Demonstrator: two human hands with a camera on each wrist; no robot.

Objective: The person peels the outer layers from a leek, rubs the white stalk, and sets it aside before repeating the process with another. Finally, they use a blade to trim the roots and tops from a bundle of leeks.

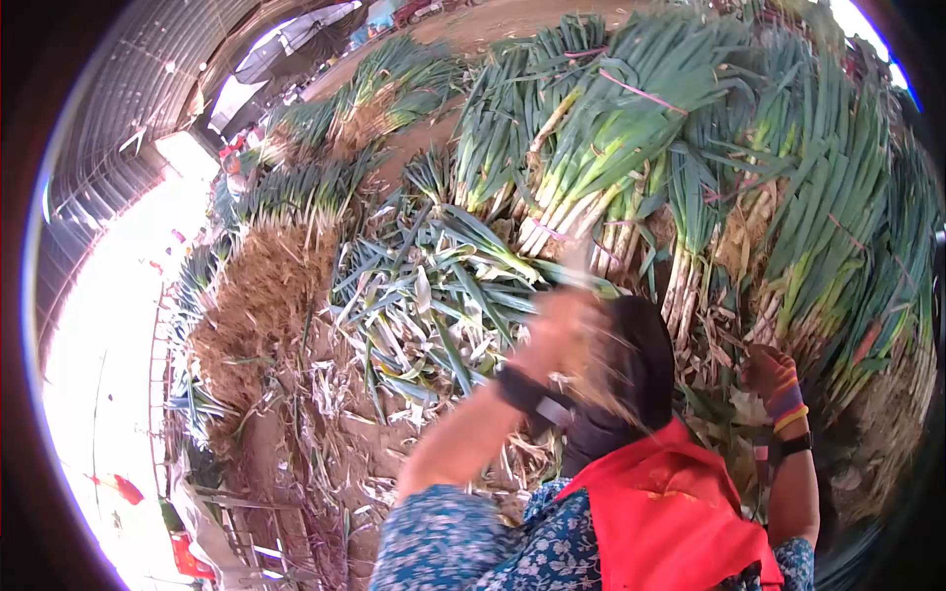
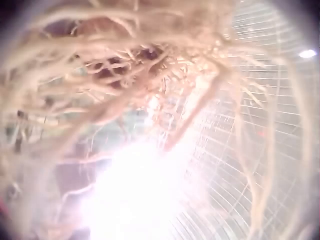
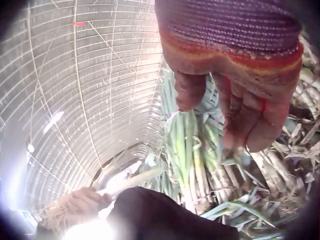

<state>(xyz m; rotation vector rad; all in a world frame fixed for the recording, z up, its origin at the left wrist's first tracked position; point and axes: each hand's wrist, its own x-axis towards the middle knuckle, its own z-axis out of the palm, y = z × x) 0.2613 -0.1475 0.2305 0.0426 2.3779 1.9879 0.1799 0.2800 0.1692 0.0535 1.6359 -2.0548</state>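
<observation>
My left hand (image 1: 560,333), blurred, is raised over the lap and grips a leek by its root end. The leek's pale stalk (image 3: 137,179) points away from the hand, and its stringy roots (image 2: 165,70) fill much of the left wrist view. In the right wrist view the same left hand (image 3: 82,201) shows at lower left. My right hand (image 1: 774,379), with a purple knit band edged in orange around it, hangs beside the knee. Its fingers (image 3: 252,127) droop loosely, with nothing in them, in front of the leek bundles (image 3: 187,155).
Tied leek bundles (image 1: 631,118) stand along the back and right. Loose leeks and leaf scraps (image 1: 434,295) lie in front of them. More bundles with their roots outward (image 1: 261,305) are stacked at left. A dark knee (image 1: 636,364) and red apron (image 1: 660,492) take up the lower middle.
</observation>
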